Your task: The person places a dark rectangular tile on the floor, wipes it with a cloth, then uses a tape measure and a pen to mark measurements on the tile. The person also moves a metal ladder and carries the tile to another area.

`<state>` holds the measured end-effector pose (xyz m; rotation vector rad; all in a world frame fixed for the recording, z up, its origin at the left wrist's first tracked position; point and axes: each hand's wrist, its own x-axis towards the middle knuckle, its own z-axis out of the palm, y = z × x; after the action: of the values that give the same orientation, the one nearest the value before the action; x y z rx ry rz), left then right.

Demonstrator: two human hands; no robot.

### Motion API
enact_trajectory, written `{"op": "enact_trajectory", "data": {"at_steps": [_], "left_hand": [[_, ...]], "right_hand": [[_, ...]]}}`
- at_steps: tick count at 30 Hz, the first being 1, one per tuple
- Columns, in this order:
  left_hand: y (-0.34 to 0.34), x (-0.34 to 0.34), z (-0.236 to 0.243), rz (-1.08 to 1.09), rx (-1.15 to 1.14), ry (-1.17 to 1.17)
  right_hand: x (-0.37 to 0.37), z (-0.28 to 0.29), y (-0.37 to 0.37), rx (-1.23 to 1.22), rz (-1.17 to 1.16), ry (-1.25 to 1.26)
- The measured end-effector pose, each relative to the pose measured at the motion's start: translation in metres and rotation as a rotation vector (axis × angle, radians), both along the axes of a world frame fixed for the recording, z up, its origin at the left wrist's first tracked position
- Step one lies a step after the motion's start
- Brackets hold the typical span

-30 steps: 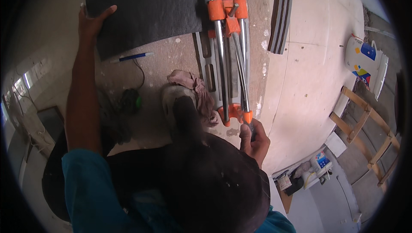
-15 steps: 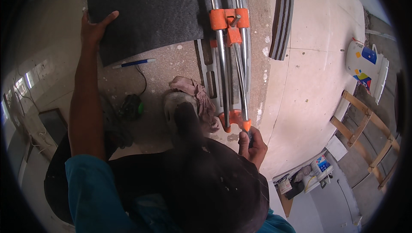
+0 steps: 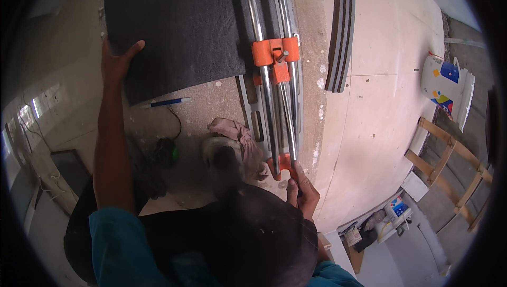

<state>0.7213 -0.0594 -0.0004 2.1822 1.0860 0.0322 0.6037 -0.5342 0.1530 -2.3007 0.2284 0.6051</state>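
My left hand [image 3: 119,62] grips the left edge of a large dark tile [image 3: 174,22], thumb on its top face. The tile lies on a manual tile cutter with twin steel rails and an orange carriage [image 3: 263,53]. My right hand [image 3: 305,193] is closed on the cutter's long handle [image 3: 287,126] near its lower end. A blue-and-white pen [image 3: 166,102] lies just below the tile. A pink rag [image 3: 235,131] is bunched left of the rails, beside a pale object partly hidden by my dark-clothed leg.
Striped dark strips [image 3: 340,30] lie to the right. A white bucket [image 3: 438,81], a wooden frame [image 3: 443,157] and cluttered containers [image 3: 398,207] are along the right side. A green-and-black tool [image 3: 166,149] with a cord is at left of the rag, a panel [image 3: 66,168] farther left.
The cutter, tile and surroundings appear lower in the picture, as the view has shifted. My right fingers now cover the orange tip of the handle that showed before.
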Motion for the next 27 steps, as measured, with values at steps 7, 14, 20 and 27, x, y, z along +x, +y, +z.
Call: {"op": "enact_trajectory", "data": {"at_steps": [7, 14, 20, 27], "left_hand": [[-0.004, 0.004, 0.007, 0.011, 0.000, 0.012], [-0.011, 0.005, 0.012, 0.014, -0.073, 0.004], [0.015, -0.008, -0.013, -0.012, 0.108, 0.042], [-0.010, 0.001, 0.010, 0.066, -0.025, 0.093]], "right_hand": [[0.117, -0.010, 0.070, 0.059, 0.063, -0.147], [0.199, -0.021, 0.120, 0.156, 0.019, -0.276], [0.247, -0.023, 0.153, 0.136, 0.039, -0.350], [0.266, -0.015, 0.166, 0.058, 0.068, -0.394]]}}
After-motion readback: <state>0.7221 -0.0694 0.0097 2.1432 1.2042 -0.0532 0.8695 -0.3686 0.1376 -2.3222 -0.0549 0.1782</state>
